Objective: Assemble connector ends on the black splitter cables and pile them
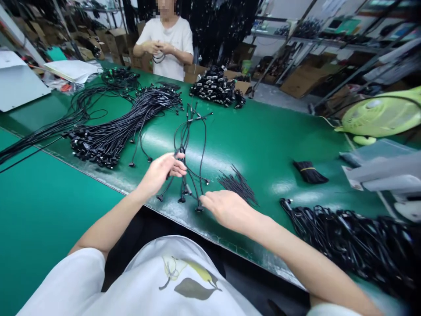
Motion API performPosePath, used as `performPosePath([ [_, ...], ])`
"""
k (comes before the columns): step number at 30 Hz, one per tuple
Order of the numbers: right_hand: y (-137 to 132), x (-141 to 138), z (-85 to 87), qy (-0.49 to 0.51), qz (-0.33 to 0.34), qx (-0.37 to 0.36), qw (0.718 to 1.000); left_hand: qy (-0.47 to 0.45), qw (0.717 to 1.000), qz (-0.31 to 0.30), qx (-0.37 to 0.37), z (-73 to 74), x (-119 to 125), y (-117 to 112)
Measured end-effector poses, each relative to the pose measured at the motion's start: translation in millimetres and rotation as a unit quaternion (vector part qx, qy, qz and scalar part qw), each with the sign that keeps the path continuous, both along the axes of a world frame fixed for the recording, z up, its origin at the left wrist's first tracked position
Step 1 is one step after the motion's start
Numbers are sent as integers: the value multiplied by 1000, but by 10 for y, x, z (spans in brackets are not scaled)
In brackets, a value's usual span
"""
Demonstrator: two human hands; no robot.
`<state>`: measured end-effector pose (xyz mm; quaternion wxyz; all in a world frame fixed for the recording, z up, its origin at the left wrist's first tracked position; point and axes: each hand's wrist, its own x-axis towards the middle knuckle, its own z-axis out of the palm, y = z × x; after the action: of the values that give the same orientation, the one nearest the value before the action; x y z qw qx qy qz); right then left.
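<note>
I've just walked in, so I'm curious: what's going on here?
The person's left hand is at a small group of black cables on the green table; the right hand is close to a connector. A large cable bundle lies to the left, short black strips to the right. Opposite, a co-worker handles a looped cable.

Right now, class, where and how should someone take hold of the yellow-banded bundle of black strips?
The bundle is probably best pinched across its middle, at the yellow band, from above: it lies long and low, uncovered, and the band gathers it there.
</note>
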<state>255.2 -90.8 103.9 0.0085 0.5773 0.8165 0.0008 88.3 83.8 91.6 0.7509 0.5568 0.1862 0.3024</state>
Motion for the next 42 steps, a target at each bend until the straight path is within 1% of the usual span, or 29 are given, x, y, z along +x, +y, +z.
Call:
performPosePath([
  [2, 105, -95, 118, 82, -17, -47, 995, 73, 988, -67, 121, -61, 39, -181],
  [4, 212, -63, 191, 188, -53, -42, 980, 136, 956, -134, 221, -83, 14, -288],
  [5, 256, -19, 194, 246, -72, -24, 966, 158, 943, -155, 248, -83, -7, -305],
  [6, 291, 27, 169, 305, -92, 1, 948, 169, 938, -168, 252, -79, -23, -302],
  [7, 320, 63, 118, 367, -114, 34, 923, 164, 944, -170, 231, -74, -30, -287],
  [8, 343, 80, 42, 429, -140, 73, 889, 143, 957, -164, 191, -71, -26, -266],
  [9, 364, 75, -51, 491, -166, 107, 848, 111, 973, -151, 138, -71, -11, -247],
  [10, 381, 46, -153, 554, -184, 124, 802, 72, 985, -133, 79, -76, 11, -234],
  [11, 396, -2, -251, 618, -197, 121, 752, 37, 992, -119, 21, -85, 36, -232],
  [13, 415, -131, -405, 737, -216, 86, 635, 6, 991, -115, -74, -120, 83, -263],
  [15, 416, -257, -466, 822, -238, 62, 513, 31, 977, -151, -145, -177, 108, -335],
  [16, 412, -308, -465, 850, -247, 61, 461, 49, 969, -170, -170, -212, 112, -380],
  [17, 407, -351, -450, 870, -248, 59, 422, 62, 965, -178, -184, -251, 111, -425],
  [18, 403, -387, -431, 884, -238, 56, 398, 67, 966, -169, -184, -291, 108, -466],
  [19, 400, -419, -412, 892, -227, 57, 387, 64, 972, -150, -169, -330, 104, -501],
  [20, 400, -451, -399, 894, -217, 68, 386, 60, 980, -128, -138, -368, 100, -525],
  [22, 404, -515, -397, 887, -201, 87, 407, 74, 991, -101, -44, -433, 85, -542],
  [23, 409, -548, -406, 882, -197, 85, 420, 97, 990, -103, 8, -459, 70, -537],
  [24, 415, -580, -418, 878, -199, 73, 429, 127, 984, -111, 62, -481, 50, -528],
  [25, 423, -609, -433, 878, -204, 56, 430, 160, 973, -120, 116, -501, 22, -517],
  [26, 433, -636, -448, 880, -212, 44, 423, 192, 959, -125, 168, -520, -10, -509],
  [28, 458, -677, -476, 884, -235, 62, 398, 244, 926, -129, 257, -561, -80, -507],
  [30, 484, -702, -500, 884, -249, 97, 384, 272, 905, -125, 304, -609, -138, -528],
  [32, 503, -710, -513, 882, -243, 103, 391, 265, 911, -107, 297, -654, -172, -553],
  [34, 513, -706, -512, 879, -221, 82, 415, 228, 934, -113, 252, -681, -182, -563],
  [36, 518, -694, -498, 876, -200, 63, 434, 181, 952, -178, 173, -681, -175, -555],
  [38, 523, -678, -478, 876, -193, 56, 439, 149, 952, -255, 82, -660, -155, -549],
  [39, 525, -669, -467, 877, -191, 54, 438, 144, 950, -275, 41, -644, -143, -554],
  [42, 518, -625, -444, 880, -173, 48, 441, 151, 942, -291, -68, -585, -105, -607],
])
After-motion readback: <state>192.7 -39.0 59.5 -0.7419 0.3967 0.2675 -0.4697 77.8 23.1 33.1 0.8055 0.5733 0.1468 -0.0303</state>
